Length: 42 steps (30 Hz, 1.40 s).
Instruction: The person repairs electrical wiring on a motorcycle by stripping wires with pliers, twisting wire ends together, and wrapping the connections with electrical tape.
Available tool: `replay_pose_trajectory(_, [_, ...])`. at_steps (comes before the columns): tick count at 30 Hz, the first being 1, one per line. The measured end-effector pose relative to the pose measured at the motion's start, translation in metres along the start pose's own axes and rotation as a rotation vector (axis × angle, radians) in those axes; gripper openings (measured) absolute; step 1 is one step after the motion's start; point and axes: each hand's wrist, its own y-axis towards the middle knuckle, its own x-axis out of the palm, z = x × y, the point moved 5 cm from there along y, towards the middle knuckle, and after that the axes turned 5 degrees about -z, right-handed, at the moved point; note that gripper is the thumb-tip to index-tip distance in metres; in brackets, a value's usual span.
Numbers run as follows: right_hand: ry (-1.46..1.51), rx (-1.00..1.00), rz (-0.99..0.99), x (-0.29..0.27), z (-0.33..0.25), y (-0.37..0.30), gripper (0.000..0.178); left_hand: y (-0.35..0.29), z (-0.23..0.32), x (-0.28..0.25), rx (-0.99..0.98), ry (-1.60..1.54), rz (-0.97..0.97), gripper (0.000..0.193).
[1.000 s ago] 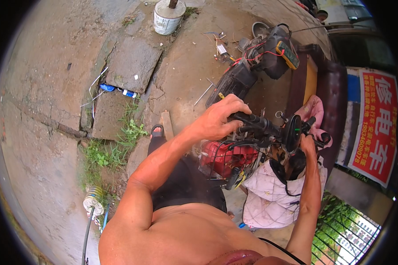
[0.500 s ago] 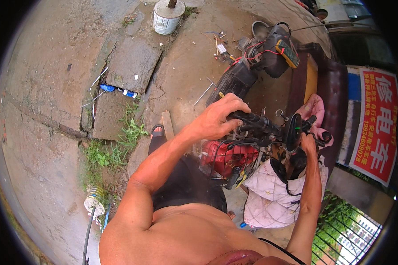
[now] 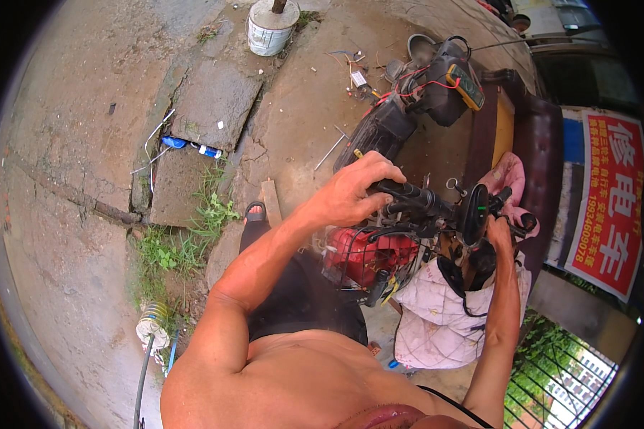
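My left hand [image 3: 359, 189] is curled over the end of a black handlebar grip [image 3: 401, 191], thumb beneath it and fingers over the top. The handlebar belongs to an electric bike whose black oval mirror or display [image 3: 473, 217] stands between my two hands. Beside that part, my right hand [image 3: 500, 233] is closed low at the right side of the handlebar; what its fingers hold is hidden. A black wire basket [image 3: 349, 263] with something red in it sits below the bar. Pale pink quilted cloth [image 3: 436, 304] hangs at the bike's near side.
A yellow multimeter [image 3: 465, 87] with red leads rests on a dark scooter part [image 3: 447, 100]. Behind stands a maroon padded sofa [image 3: 540, 157], with a red sign [image 3: 612, 207] to its right. On the left are broken concrete slabs [image 3: 215, 100], weeds [image 3: 211, 211] and a white bucket [image 3: 268, 36].
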Motion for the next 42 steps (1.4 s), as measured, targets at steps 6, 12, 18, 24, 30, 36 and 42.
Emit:
replay_pose_trajectory(6, [0.027,-0.014,0.013,-0.003,-0.005,-0.006,0.066,0.000,-0.001,0.000,-0.018,-0.005,-0.005,0.040])
replay_pose_trajectory(12, [0.026,-0.015,0.011,-0.002,-0.004,-0.003,0.067,0.003,-0.002,-0.003,-0.076,0.108,0.084,0.032])
replay_pose_trajectory(18, [0.028,-0.005,0.011,-0.002,-0.004,-0.005,0.068,0.004,-0.013,0.003,-0.634,0.039,0.116,0.042])
replay_pose_trajectory(24, [0.016,-0.007,0.025,0.000,-0.001,-0.002,0.067,0.005,-0.018,0.006,-0.717,-0.017,0.124,0.046])
replay_pose_trajectory(30, [0.019,-0.003,0.037,-0.003,-0.005,-0.007,0.068,0.003,-0.023,0.008,-0.661,-0.004,0.153,0.046])
replay_pose_trajectory(36, [0.026,0.002,0.028,-0.002,-0.002,-0.004,0.068,0.004,-0.023,0.008,-0.642,0.004,0.155,0.045])
replay_pose_trajectory(42, [0.027,0.004,0.035,-0.003,-0.006,-0.008,0.067,0.004,-0.024,0.008,-0.631,0.008,0.158,0.045])
